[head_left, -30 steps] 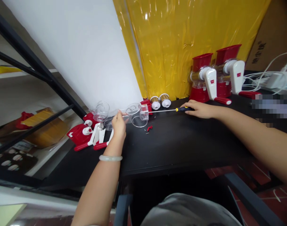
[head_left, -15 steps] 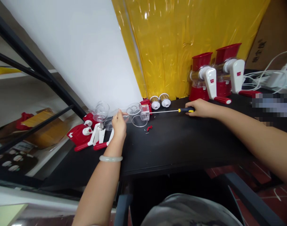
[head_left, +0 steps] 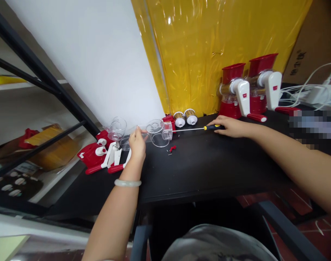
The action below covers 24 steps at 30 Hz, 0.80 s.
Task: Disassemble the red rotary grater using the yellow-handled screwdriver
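Note:
My right hand [head_left: 227, 127] is closed round the black and yellow handle of a screwdriver [head_left: 191, 129]. The long shaft points left and its tip reaches the open end of a clear plastic housing [head_left: 159, 139]. My left hand [head_left: 138, 142] grips the other end of this housing, which lies on its side above the black table [head_left: 209, 159]. A small red part [head_left: 172, 148] and some tiny metal pieces lie just in front of it. Behind the housing's right end is a red part [head_left: 169, 119], next to two metal drums with white ends [head_left: 190, 116].
Two assembled red and white hand-cranked machines [head_left: 234, 90] stand at the back right, near white cables [head_left: 301, 90]. Red bases [head_left: 90, 156], white cranks and a clear part [head_left: 118, 128] lie left of my left hand. A black metal shelf frame [head_left: 40, 72] rises at the left.
The screwdriver and my right hand have shifted very slightly left, towards the clear housing. My left hand has stayed in place.

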Motion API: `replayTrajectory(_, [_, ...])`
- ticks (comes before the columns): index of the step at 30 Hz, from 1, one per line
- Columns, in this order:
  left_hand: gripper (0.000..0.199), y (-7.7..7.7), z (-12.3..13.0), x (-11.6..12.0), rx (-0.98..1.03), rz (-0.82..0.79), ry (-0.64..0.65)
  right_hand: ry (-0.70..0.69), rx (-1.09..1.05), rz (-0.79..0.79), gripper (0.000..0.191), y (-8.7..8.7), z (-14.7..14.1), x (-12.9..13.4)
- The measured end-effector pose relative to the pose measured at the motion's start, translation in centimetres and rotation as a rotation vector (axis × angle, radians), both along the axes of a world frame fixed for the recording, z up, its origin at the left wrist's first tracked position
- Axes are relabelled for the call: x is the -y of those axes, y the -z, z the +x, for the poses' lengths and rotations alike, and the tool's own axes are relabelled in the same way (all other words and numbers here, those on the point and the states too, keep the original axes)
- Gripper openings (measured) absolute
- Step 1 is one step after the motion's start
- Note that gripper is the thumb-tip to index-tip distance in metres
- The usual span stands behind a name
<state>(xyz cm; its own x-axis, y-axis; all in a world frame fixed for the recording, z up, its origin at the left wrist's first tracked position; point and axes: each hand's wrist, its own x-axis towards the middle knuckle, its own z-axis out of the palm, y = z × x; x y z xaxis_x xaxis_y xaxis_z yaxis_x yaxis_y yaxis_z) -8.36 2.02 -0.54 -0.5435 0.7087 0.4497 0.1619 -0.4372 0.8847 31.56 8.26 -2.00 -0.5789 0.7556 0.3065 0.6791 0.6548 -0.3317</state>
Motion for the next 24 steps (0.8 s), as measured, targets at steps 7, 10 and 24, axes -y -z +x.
replayTrajectory(7, [0.045,-0.2,0.0,0.0,0.007,-0.003,-0.017,0.037,-0.083,0.121,0.048,0.5,0.0,-0.4])
replayTrajectory(10, [0.046,-0.2,0.0,0.0,0.028,0.012,-0.013,0.037,-0.067,0.111,0.029,0.3,0.0,-0.3])
replayTrajectory(24, [0.047,-0.2,-0.1,0.1,-0.010,0.040,-0.035,-0.001,-0.076,0.010,0.036,0.1,-0.2,0.1])
